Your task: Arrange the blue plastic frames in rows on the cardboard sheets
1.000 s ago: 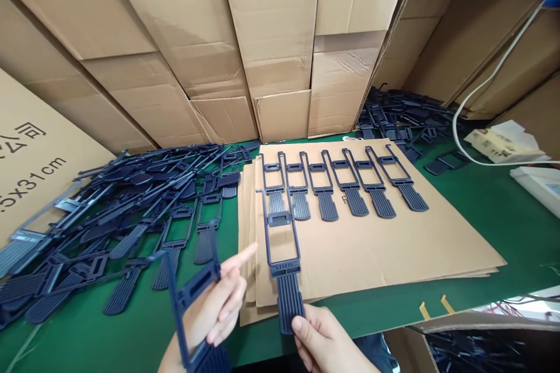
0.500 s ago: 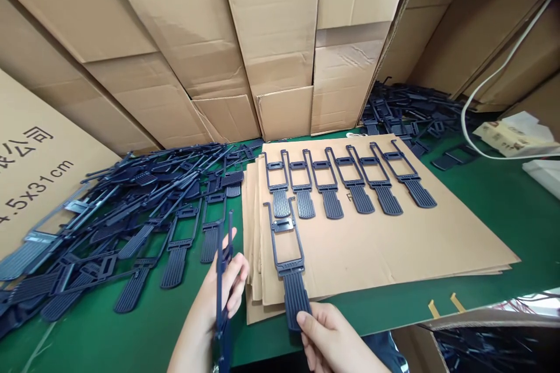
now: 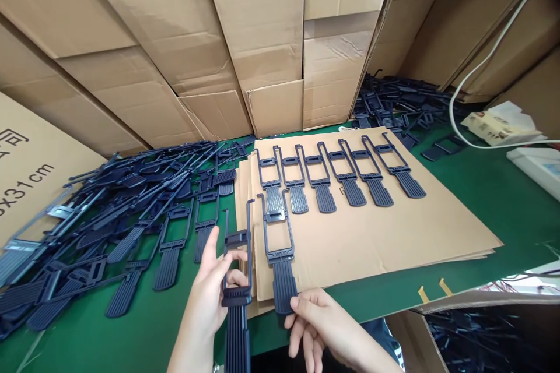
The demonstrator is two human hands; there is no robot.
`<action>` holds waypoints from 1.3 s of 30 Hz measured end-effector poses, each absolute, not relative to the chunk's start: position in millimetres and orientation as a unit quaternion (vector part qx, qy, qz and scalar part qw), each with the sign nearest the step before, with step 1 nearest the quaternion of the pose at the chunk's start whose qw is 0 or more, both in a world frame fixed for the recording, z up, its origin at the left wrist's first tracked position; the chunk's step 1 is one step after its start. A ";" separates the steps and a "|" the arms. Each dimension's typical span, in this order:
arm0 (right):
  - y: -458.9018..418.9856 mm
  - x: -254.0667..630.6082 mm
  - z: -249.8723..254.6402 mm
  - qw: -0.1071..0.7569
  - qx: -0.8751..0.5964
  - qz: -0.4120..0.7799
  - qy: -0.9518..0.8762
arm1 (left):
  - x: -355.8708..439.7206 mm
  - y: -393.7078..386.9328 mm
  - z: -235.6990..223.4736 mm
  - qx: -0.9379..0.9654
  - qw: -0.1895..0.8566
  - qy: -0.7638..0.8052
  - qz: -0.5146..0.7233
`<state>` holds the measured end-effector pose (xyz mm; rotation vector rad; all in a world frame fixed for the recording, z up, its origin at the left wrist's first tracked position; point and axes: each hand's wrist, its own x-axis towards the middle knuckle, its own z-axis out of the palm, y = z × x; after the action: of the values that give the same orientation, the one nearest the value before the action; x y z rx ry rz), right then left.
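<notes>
My left hand (image 3: 214, 285) is closed around the side of a dark blue plastic frame piece (image 3: 237, 326) with a slotted crossbar and a ribbed paddle, holding it upright off the table. My right hand (image 3: 321, 323) pinches, with thumb and fingertip, the lower corner of the ribbed paddle of a matching piece (image 3: 284, 285); the other fingers hang loosely apart. That piece's open frame lies on the cardboard sheets (image 3: 371, 245), and its paddle reaches past their near edge. Its hooked ends overlap the leftmost piece of a row of several like pieces (image 3: 326, 198) behind.
A heap of similar pieces (image 3: 131, 198) covers the green table (image 3: 144, 338) at left, and another heap (image 3: 394, 105) lies at back right. Cardboard boxes (image 3: 266, 41) wall the back. A white cable (image 3: 455, 99) hangs at right near a tissue pack (image 3: 501, 122).
My left hand has turned its piece from edge-on to face me. My right fingers have loosened and spread somewhat at the paddle corner. The view has shifted slightly.
</notes>
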<state>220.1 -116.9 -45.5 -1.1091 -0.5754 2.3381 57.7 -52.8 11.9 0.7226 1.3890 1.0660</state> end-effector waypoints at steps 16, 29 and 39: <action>-147.4 229.2 -40.4 0.357 -0.276 0.857 -0.249 | 111.4 -70.8 16.5 0.291 0.693 0.437 0.494; -136.8 269.5 -44.8 0.426 -0.511 0.712 -0.224 | 111.1 -57.3 0.8 0.411 0.626 0.457 0.479; -145.9 274.7 -56.1 0.405 -0.637 0.592 -0.284 | 56.7 -56.4 -19.8 0.709 0.211 0.616 0.272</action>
<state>274.7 -145.9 -56.1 -1.6069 -0.7161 1.4936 56.7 -56.4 -19.8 1.9695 1.7124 0.7556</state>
